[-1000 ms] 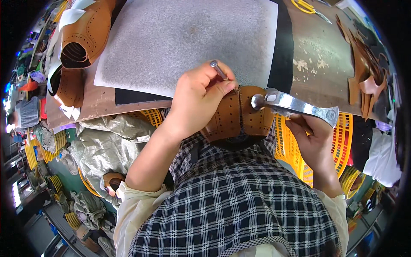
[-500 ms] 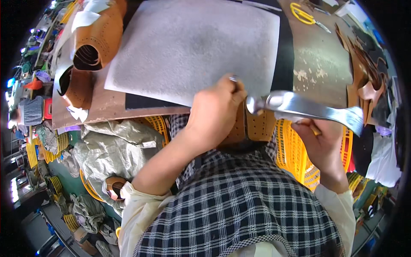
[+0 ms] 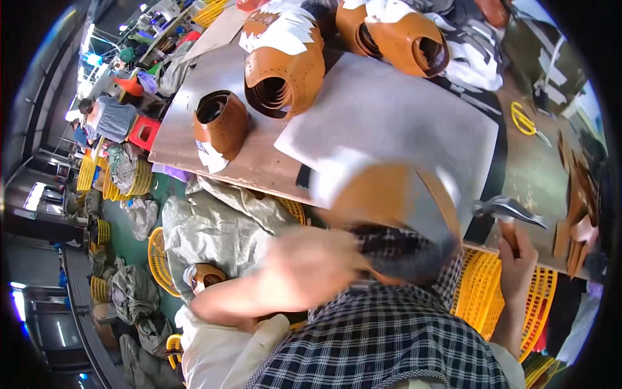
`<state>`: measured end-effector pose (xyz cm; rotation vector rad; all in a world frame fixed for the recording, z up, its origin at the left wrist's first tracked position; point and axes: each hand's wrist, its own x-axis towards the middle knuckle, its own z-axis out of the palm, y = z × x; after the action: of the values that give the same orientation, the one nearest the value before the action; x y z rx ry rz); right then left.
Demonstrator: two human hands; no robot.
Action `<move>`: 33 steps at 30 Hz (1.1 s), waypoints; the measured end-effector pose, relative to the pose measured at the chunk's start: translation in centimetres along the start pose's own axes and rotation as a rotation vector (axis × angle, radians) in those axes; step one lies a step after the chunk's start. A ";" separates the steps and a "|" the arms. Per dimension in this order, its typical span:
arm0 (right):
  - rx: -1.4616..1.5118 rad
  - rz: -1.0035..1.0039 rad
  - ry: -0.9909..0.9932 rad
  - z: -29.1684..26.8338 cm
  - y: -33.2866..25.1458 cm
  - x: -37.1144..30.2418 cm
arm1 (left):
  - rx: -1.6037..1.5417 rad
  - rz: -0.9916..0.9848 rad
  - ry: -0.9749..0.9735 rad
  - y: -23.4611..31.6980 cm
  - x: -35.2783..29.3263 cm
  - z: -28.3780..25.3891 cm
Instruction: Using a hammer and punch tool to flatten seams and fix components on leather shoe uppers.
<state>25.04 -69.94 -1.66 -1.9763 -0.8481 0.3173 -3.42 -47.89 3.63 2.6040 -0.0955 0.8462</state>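
A brown leather shoe upper with white patches, smeared by motion, is curved into a loop in front of my apron at the table's front edge. My left hand is at its lower left edge, fingers blurred but seemingly closed on the leather. To the right, my right hand is wrapped round the wooden handle of a hammer. The metal hammer head is raised, apart from the leather, over the table's right part.
On the table stand nested brown leather uppers, a smaller roll and more uppers behind. A grey sheet lies mid-table. Yellow-handled scissors and leather strips are on the right. A yellow basket stands below.
My view has swung left. The shoe upper has come up larger and clearer of the table edge, my left hand moving to its lower left. The hammer has drawn away to the right.
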 end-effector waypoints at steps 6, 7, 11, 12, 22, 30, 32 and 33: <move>0.062 0.111 0.070 0.0 1.9 1.2 | 0.952 -0.826 0.573 -10.3 0.9 -10.5; 0.051 0.080 0.046 0.4 1.3 1.6 | 1.035 -0.840 0.556 -13.3 -0.6 -12.3; -0.019 0.061 0.004 1.9 0.3 2.9 | 0.820 -1.306 0.310 -21.9 -5.0 -11.0; -0.001 0.099 -0.024 1.9 -0.3 3.3 | 0.847 -1.242 0.255 -21.8 -6.0 -10.4; -0.089 -0.092 -0.116 5.5 2.2 6.2 | 0.836 -1.375 -0.070 -22.6 -8.0 -7.4; -0.028 -0.003 -0.201 5.7 2.7 7.1 | 1.012 -1.318 0.719 -9.6 -21.1 -3.0; -0.010 -0.023 -0.221 5.4 3.4 7.7 | 1.174 -1.548 0.510 -6.5 -24.6 -3.6; 0.009 -0.030 -0.221 5.4 3.6 7.9 | 1.246 -1.689 0.345 -5.1 -25.7 -3.4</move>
<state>29.55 -62.25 -6.67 -1.9417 -1.0133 0.5281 -25.33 -43.33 -10.48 1.8854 2.8629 0.5565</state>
